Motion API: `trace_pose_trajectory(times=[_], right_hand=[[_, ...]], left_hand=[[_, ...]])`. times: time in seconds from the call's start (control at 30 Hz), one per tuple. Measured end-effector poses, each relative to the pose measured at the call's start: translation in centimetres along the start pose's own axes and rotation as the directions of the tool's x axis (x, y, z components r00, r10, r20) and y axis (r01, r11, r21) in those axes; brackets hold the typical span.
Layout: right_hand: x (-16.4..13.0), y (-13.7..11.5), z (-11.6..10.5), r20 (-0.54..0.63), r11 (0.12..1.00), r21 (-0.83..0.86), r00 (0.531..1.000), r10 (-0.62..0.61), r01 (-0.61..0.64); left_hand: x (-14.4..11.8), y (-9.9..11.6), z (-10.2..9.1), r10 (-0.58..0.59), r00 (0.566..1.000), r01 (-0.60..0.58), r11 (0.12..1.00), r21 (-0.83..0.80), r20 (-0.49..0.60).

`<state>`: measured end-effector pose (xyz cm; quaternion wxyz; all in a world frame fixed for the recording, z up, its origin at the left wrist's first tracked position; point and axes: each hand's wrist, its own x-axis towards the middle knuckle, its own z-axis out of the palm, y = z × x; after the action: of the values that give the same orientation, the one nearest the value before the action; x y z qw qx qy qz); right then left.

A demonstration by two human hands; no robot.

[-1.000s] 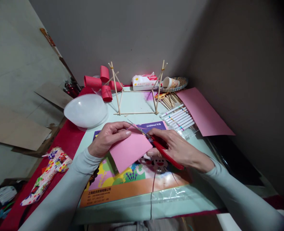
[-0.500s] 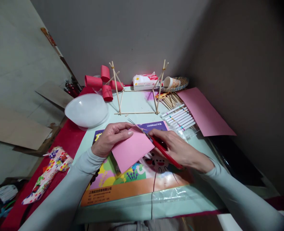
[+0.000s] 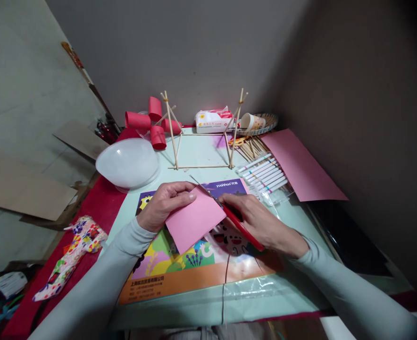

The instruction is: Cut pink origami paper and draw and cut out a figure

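Observation:
A piece of pink paper (image 3: 193, 222) is pinched by its upper left side between the thumb and fingers of my left hand (image 3: 169, 204). My right hand (image 3: 254, 219) grips red-handled scissors (image 3: 243, 227), fingers wrapped round the handles. The blades lie along the paper's upper right edge, tips pointing up and left past my left fingertips; the blades look closed or nearly so. Beneath both hands lies a colourful printed packet (image 3: 159, 278) with a purple top and an orange bottom band.
Behind the hands stands a wooden stick frame (image 3: 203, 166). Red paper tubes (image 3: 137, 121) and a translucent bowl (image 3: 127, 163) are at left, near a patterned figure (image 3: 72, 255). Markers (image 3: 265, 172), a pink sheet (image 3: 300, 165), sticks (image 3: 251, 147) and a paper cup (image 3: 251, 122) lie right.
The scissor blades have drawn closer together along the paper's edge, and the right hand's grip on the handles has tightened a little. The surroundings stay the same.

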<state>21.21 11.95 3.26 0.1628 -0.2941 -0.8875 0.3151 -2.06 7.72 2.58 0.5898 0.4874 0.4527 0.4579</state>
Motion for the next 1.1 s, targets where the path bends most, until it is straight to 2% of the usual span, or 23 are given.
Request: trace_pose_trajectory(times=[0.3, 0.47, 0.57, 0.63, 0.7, 0.8, 0.97, 1.03, 1.1], right_hand=[[0.3, 0.6, 0.4, 0.028, 0.998, -0.033, 0.998, 0.054, -0.053], [0.6, 1.1, 0.2, -0.138, 0.962, 0.236, 0.975, 0.172, -0.136], [0.6, 1.1, 0.2, -0.096, 0.833, 0.531, 0.966, 0.238, -0.153], [0.6, 0.9, 0.3, -0.081, 0.734, 0.667, 0.967, 0.242, -0.128], [0.7, 0.7, 0.4, -0.111, 0.719, 0.688, 0.966, 0.234, -0.095], [0.8, 0.4, 0.5, -0.134, 0.749, 0.657, 0.965, 0.226, -0.085], [1.0, 0.6, 0.9, -0.249, 0.851, 0.523, 0.946, 0.207, -0.049], [1.0, 0.8, 0.9, -0.263, 0.812, 0.579, 0.927, 0.268, -0.071], [0.9, 1.0, 0.5, -0.253, 0.734, 0.674, 0.908, 0.333, -0.081]], left_hand=[[0.4, -0.7, -0.1, -0.108, 0.994, 0.109, 0.994, -0.033, 0.016], [0.6, -0.9, 0.1, -0.050, 0.995, 0.040, 0.993, -0.113, -0.087], [0.7, -0.9, 0.6, 0.010, 0.988, -0.032, 0.989, -0.141, -0.155], [0.7, -0.8, 0.9, 0.039, 0.976, -0.076, 0.983, -0.165, -0.214], [0.7, -0.6, 1.3, 0.064, 0.958, -0.121, 0.974, -0.191, -0.279], [0.7, -0.4, 1.8, 0.097, 0.931, -0.187, 0.955, -0.229, -0.353], [0.8, -0.3, 2.2, 0.116, 0.921, -0.227, 0.935, -0.271, -0.371], [0.8, -0.3, 2.1, 0.103, 0.933, -0.206, 0.938, -0.279, -0.344], [0.8, -0.2, 1.8, 0.071, 0.954, -0.158, 0.944, -0.289, -0.292]])
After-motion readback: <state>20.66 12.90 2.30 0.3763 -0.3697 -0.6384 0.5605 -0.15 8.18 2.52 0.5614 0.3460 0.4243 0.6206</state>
